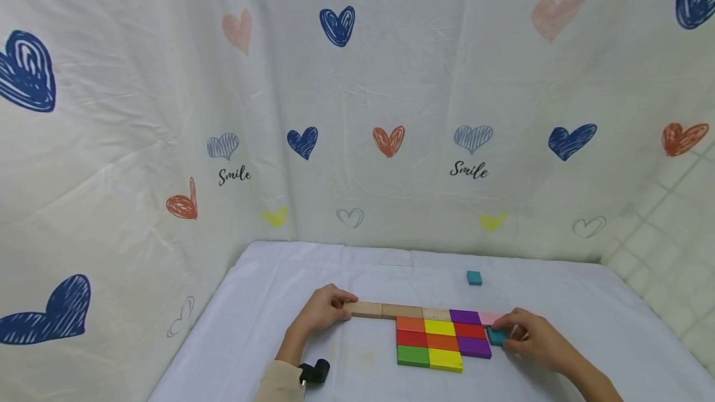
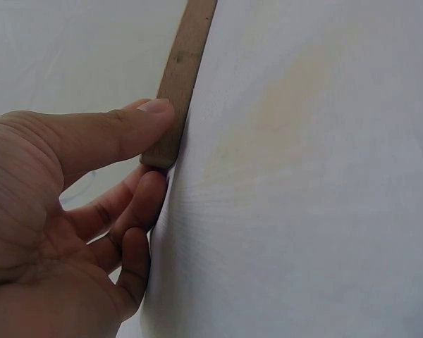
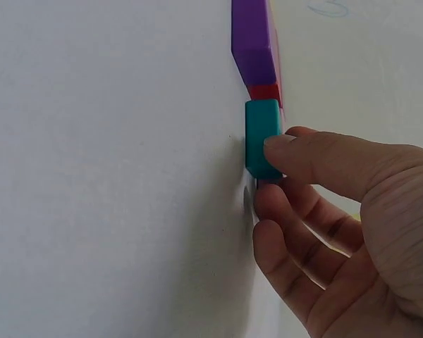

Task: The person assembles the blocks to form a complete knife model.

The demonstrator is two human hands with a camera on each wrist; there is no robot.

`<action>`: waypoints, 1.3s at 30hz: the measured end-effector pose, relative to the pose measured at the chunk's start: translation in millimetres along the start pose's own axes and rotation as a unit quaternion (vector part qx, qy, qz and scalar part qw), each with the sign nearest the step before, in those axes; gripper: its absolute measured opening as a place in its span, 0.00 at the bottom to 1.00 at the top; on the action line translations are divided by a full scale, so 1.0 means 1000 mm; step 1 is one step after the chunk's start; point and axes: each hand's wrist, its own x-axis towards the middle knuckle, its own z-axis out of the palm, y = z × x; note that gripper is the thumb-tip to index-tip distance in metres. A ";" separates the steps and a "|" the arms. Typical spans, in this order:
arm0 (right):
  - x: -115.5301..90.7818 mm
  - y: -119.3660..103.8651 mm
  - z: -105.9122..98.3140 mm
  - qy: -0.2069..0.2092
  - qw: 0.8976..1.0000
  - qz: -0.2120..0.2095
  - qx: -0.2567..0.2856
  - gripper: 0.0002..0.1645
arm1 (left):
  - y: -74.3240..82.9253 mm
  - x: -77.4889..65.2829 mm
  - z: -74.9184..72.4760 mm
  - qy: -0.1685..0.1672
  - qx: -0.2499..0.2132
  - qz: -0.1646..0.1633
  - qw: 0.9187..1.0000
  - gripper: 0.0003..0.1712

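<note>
At the left end of a row of blocks, my left hand (image 1: 321, 310) pinches a plain wooden block (image 1: 365, 309). The left wrist view shows the thumb on that block's (image 2: 185, 63) end, with fingertips behind and below it. My right hand (image 1: 533, 337) holds a teal block (image 1: 495, 336) between thumb and fingers, beside a red block (image 1: 470, 330) and below a pink block (image 1: 489, 317). In the right wrist view the teal block (image 3: 261, 134) stands close to the red and purple (image 3: 255, 42) blocks. My right fingers partly cover the pink block.
Under the row lie several coloured blocks side by side, among them orange (image 1: 410, 324), green (image 1: 413, 355) and yellow (image 1: 445, 360) ones. Another teal block (image 1: 474, 278) sits apart toward the back of the white-covered table (image 1: 313, 259). A heart-printed curtain (image 1: 413, 98) hangs behind.
</note>
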 end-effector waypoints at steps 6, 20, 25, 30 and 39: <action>0.001 0.000 0.000 0.000 1.000 -0.025 -0.007 0.15 | 0.001 0.000 -0.001 0.000 -0.005 0.000 1.000 0.16; 0.005 0.003 0.005 0.006 0.999 -0.040 -0.014 0.14 | 0.004 0.000 -0.002 0.001 -0.006 0.000 1.000 0.16; 0.003 0.001 0.003 0.002 0.999 -0.050 -0.013 0.14 | 0.004 0.001 -0.002 0.000 -0.001 0.002 1.000 0.16; 0.003 -0.006 -0.006 -0.019 0.999 -0.048 -0.009 0.15 | 0.003 0.001 -0.002 -0.001 -0.002 0.003 1.000 0.16; 0.022 -0.015 -0.040 -0.104 0.993 -0.049 0.013 0.20 | 0.001 0.000 -0.001 0.000 0.000 0.001 1.000 0.16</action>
